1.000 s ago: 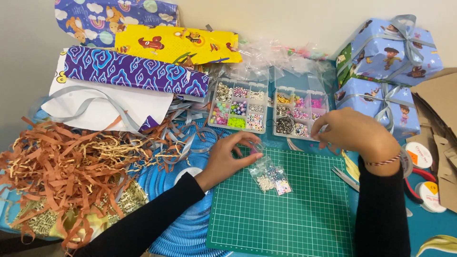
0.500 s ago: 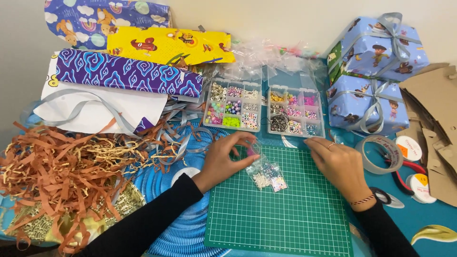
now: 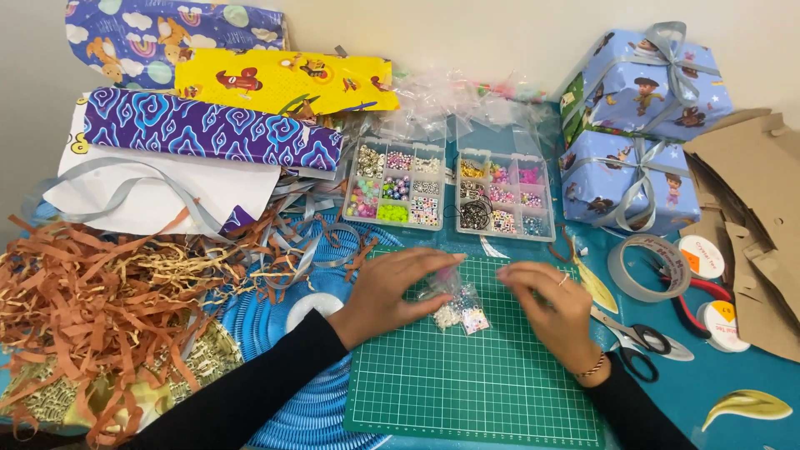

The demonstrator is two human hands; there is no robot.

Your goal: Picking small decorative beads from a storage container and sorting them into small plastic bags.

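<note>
A small clear bag of beads lies on the green mat, between the two hands. The left hand pinches the bag's upper edge with its fingertips, fingers closed on the plastic. The right hand hovers just beside the bag on its right, fingers curled loosely, holding nothing that can be made out. Two bead boxes sit beyond the mat, scissors to the right.

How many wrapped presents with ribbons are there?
2. One blue wrapped present sits at the far right by the wall; the second blue present lies just in front of it, beside the bead boxes. Others may be hidden.
</note>
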